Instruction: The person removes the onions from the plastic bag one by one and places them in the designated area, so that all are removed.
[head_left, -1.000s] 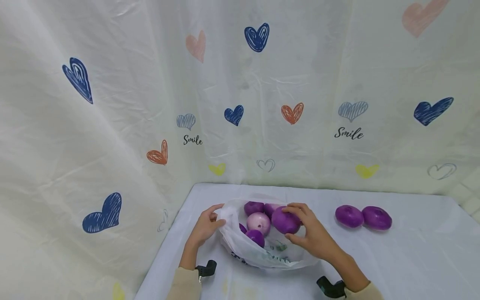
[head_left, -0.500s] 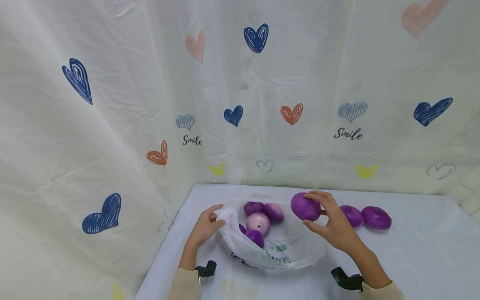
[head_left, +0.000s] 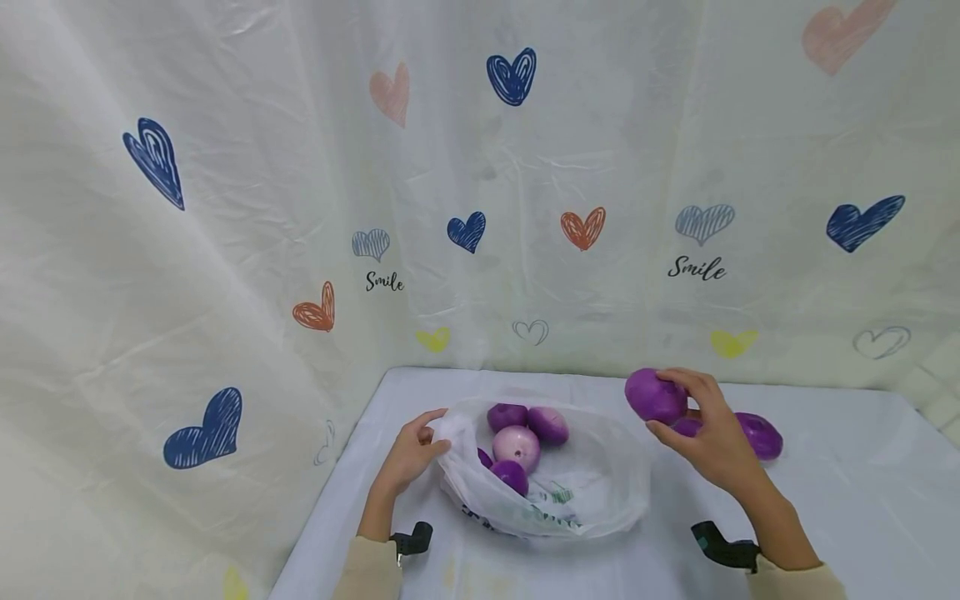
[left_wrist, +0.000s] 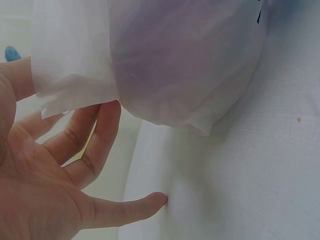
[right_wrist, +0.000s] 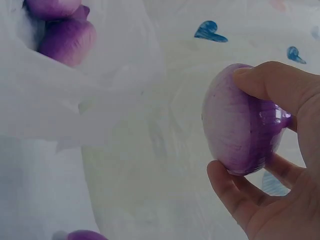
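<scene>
My right hand [head_left: 716, 442] holds a purple onion [head_left: 651, 397] between thumb and fingers, raised above the table right of the bag. In the right wrist view this onion [right_wrist: 232, 120] shows a paler side and a pointed tip. My left hand [head_left: 407, 457] pinches the left rim of a white plastic bag [head_left: 615, 512], which lies with its mouth open. Several onions sit in the bag's left part, including a pale pink onion [head_left: 517, 448]. The left wrist view has the bag [left_wrist: 185, 75] hanging over the fingers [left_wrist: 102, 135].
Right of the bag, two more onions lie on the white-covered table [head_left: 840, 500]. One onion [head_left: 761, 436] shows plainly; the other is mostly behind my right hand. A white curtain [head_left: 622, 150] printed with hearts hangs behind and along the left.
My right hand has lifted the onion out of the bag and carried it rightward and up, to in front of the two table onions. My left hand stays at the bag's rim.
</scene>
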